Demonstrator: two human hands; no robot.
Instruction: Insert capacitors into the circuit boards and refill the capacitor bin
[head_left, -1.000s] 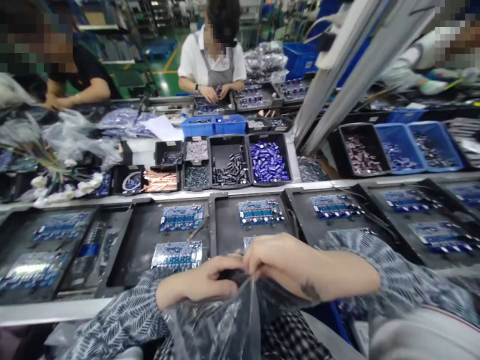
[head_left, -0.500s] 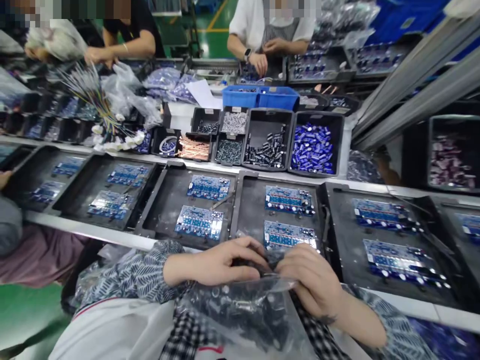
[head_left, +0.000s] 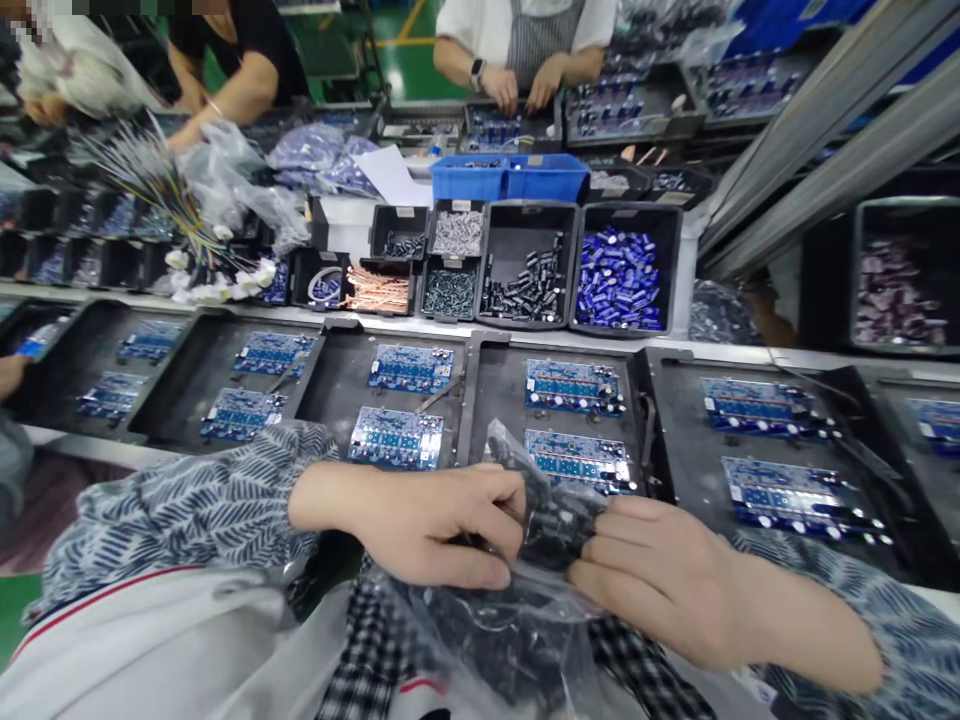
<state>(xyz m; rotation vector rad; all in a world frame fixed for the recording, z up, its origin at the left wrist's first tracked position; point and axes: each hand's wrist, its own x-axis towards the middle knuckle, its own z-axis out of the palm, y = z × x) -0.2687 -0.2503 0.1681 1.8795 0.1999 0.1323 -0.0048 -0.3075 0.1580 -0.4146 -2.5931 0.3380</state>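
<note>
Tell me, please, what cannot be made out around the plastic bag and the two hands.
Head view:
- Plastic bag: dark contents blurred behind crinkled film.
- Left hand, right hand: fingertips buried in the bag's mouth.
- Bag's bottom: cut off by the lower edge.

Electronics factory: circuit boards point(head_left: 410, 367) in trays point(head_left: 341, 400)

Light: bright, even, from overhead; shadows soft.
Glare: sheen on my plastic bag point(head_left: 517, 610).
Blur: my sleeves and the frame edges smear.
Distortion: wide-angle bowing at the borders.
</note>
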